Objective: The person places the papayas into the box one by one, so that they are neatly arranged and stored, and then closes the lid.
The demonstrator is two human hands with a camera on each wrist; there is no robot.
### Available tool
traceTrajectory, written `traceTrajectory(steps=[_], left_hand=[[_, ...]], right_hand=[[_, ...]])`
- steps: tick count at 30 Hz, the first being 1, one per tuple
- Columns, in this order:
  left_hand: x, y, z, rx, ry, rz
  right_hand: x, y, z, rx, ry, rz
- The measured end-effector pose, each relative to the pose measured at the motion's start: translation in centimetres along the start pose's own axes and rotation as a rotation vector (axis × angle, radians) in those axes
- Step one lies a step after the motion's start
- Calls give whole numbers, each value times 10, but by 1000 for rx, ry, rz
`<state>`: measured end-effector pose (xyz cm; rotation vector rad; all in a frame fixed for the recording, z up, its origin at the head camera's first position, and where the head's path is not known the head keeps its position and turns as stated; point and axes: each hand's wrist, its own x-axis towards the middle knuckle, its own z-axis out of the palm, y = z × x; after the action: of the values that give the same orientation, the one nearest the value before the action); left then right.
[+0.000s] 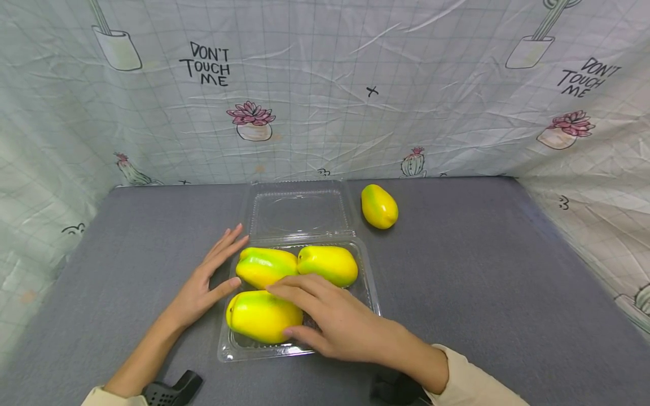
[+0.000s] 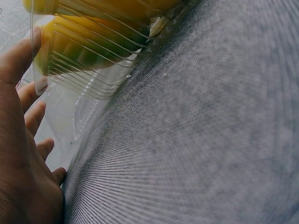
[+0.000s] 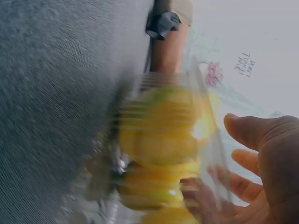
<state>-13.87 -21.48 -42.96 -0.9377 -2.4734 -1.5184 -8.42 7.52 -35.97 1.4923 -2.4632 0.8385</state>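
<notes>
A clear plastic clamshell box (image 1: 373,287) lies with its lid folded back. Inside are a front mango (image 1: 259,318), a back-left mango (image 1: 264,264) and a back-right mango (image 1: 330,264), all glossy yellow-green. My left hand (image 1: 203,285) is beside the box's left rim with fingers spread; in the left wrist view its fingertips are at the clear wall (image 2: 39,70). Over the box's right half reaches my right hand (image 1: 335,318), fingers loosely bent, thumb tip close to the right end of the front mango. In the right wrist view that hand (image 3: 266,172) looks relaxed and blurred.
Another mango (image 1: 379,207) lies on the grey tabletop (image 1: 457,270), right of the clear lid (image 1: 299,217). A printed curtain (image 1: 325,84) stands behind the table and along both sides. Black devices, one a dark piece (image 1: 175,389), sit at the wrists.
</notes>
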Motion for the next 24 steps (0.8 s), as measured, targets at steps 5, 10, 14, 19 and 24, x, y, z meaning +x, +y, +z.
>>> traceTrajectory(steps=[5, 10, 14, 19, 24], left_hand=[[-1, 0, 1, 2, 2, -4], [-1, 0, 1, 0, 0, -5], [-1, 0, 0, 2, 0, -7], [-1, 1, 0, 4, 1, -5], [-1, 1, 1, 0, 0, -4]], right_hand=[[0, 2, -19, 39, 94, -38], [-2, 11, -38, 113, 213, 14], [-6, 22, -51, 136, 280, 74], [-11, 35, -61, 83, 331, 98], [-18, 49, -69, 58, 362, 149]])
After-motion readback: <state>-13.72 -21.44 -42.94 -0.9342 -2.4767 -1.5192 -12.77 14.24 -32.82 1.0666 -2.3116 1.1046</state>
